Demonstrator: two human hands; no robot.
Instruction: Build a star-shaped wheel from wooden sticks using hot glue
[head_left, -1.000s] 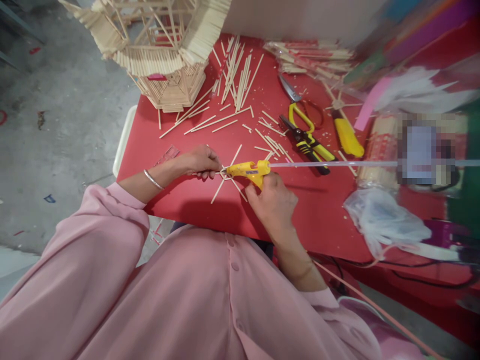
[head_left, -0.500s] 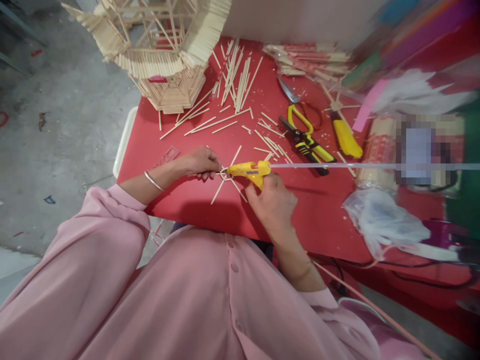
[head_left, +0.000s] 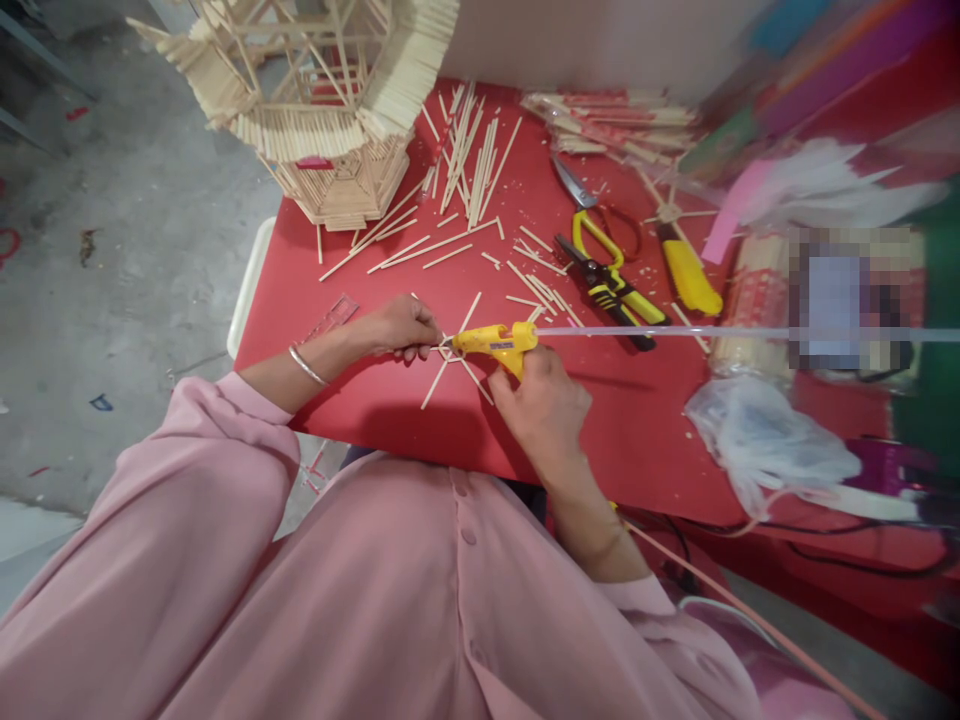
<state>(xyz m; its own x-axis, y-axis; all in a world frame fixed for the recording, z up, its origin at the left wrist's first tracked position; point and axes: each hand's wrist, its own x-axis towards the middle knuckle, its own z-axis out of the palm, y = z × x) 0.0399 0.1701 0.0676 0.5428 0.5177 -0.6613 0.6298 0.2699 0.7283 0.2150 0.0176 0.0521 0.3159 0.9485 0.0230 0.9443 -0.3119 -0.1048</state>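
My right hand point(head_left: 549, 400) is wrapped round the handle of a yellow glue gun point(head_left: 495, 342), which points left. A long clear glue stick point(head_left: 645, 331) runs out of its back end. The nozzle meets the middle of a star-shaped frame of thin wooden sticks point(head_left: 436, 384) lying on the red table point(head_left: 390, 420). My left hand point(head_left: 409, 328) is closed in a pinch at the left side of that frame, by the nozzle. Its fingertips seem to grip one wooden stick, mostly hidden by the fingers.
A pagoda-like stick model point(head_left: 337, 170) stands at the back left. Loose sticks point(head_left: 484, 165) lie beside it. Yellow-black pliers point(head_left: 611, 290), scissors point(head_left: 581, 200) and a yellow cutter point(head_left: 688, 270) lie to the right. A plastic bag point(head_left: 765, 440) sits near the right front edge.
The view has shifted very slightly. Both hands and the glue gun hold nearly the same place at the stick frame.
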